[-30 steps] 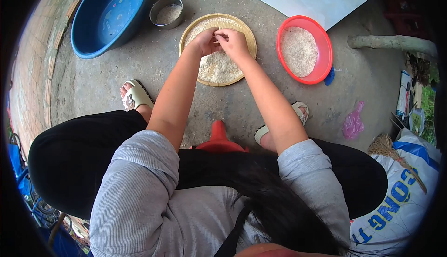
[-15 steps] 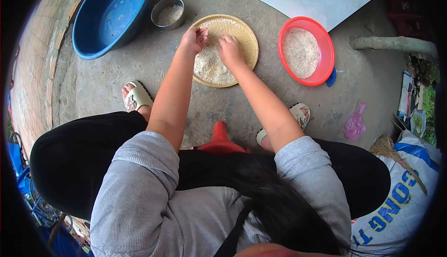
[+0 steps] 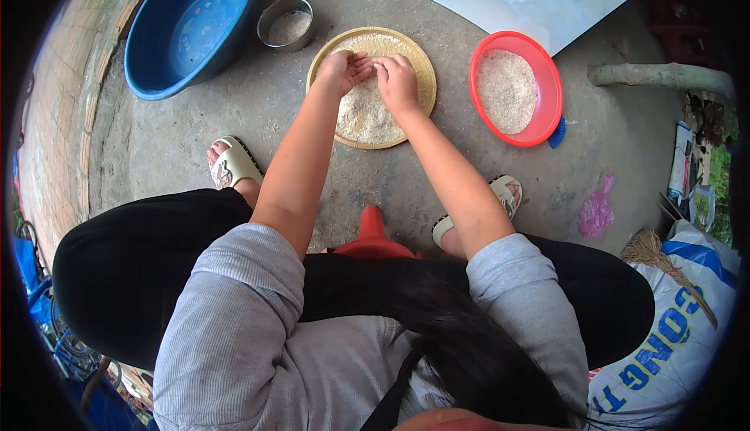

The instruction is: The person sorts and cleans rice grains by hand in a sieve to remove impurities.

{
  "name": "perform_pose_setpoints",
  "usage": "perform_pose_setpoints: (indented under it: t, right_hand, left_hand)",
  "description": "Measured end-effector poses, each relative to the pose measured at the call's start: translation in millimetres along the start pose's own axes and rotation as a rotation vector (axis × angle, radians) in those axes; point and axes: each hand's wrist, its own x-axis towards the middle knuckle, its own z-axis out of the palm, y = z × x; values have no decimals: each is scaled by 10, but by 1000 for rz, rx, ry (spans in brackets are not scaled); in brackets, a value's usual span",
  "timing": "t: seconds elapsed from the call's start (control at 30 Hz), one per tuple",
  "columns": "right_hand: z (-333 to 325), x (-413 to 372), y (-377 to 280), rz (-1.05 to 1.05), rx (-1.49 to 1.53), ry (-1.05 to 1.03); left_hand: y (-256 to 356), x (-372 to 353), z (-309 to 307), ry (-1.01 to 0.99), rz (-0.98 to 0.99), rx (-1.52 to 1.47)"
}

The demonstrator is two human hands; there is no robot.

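A round woven tray (image 3: 426, 80) lies on the concrete floor with pale rice-like grains (image 3: 364, 119) spread over it. Above its left part is my left hand (image 3: 346, 72), palm turned up and fingers slightly curled; whatever may lie in the palm is too small to make out. My right hand (image 3: 396, 80) is beside it over the tray, its fingertips pinched together close to the left fingertips. What the right fingers hold, if anything, is too small to tell.
A blue basin (image 3: 144, 56) and a metal bowl (image 3: 269, 21) of grain stand at the upper left. Right of the tray is a red basin (image 3: 552, 91) with grain. A pink bag (image 3: 597, 211), a straw brush (image 3: 644, 250) and a white sack (image 3: 664, 337) lie at the right.
My right hand has lifted off the grains and come up beside my left hand. My left hand has shifted slightly right, and its fingers now reach toward the right fingertips.
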Motion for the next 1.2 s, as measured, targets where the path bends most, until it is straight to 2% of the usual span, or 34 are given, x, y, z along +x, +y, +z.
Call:
perform_pose_setpoints:
  t: [0.03,0.1,0.13,0.17,0.23,0.3,0.37,0.4,0.47,0.5,0.57,0.7,0.87,1.0,1.07,1.17,1.2]
  right_hand:
    - [-23,57,-21,0,1,-2]
    - [-75,195,-49,5,184,-114]
    - [-115,239,-80,-21,174,-91]
    - [-140,255,-98,-21,172,-93]
    - [-145,308,-76,-10,103,107]
    - [-115,271,-31,57,107,73]
    - [-27,203,51,-57,84,-79]
    - [20,155,85,-57,86,-80]
    - [117,30,153,-175,29,-368]
    - [121,-23,142,-171,31,-369]
    - [102,-120,123,-295,-89,-377]
    - [-65,-265,119,-273,-66,-415]
    - [-133,-378,198,-234,-206,-478]
    - [-117,-226,139,-95,-67,-367]
    - [-158,-55,27,34,114,-148]
    - [-257,186,-172,-25,194,-108]
    - [-275,244,-184,-112,134,-105]
  left_hand:
    - [-33,26,18,2,0,-1]
    - [-73,89,53,-114,-26,-37]
    - [-66,113,41,-198,-42,-74]
    - [-56,130,25,-198,-43,-76]
    - [51,108,35,-109,-23,-120]
    - [139,95,-16,-63,20,-103]
    - [226,115,-112,-134,54,-151]
    - [257,104,-138,-131,49,-184]
    - [275,81,-190,-96,56,-194]
    - [267,81,-214,-67,64,-205]
    - [237,83,-233,-63,62,-204]
    - [178,118,-255,-53,50,-183]
    - [155,98,-177,-48,49,-150]
    - [104,71,-84,-53,37,-121]
    - [54,33,-12,-54,32,-100]
    - [-46,-5,122,-51,-2,-38]
    - [-73,-6,151,-78,5,-17]
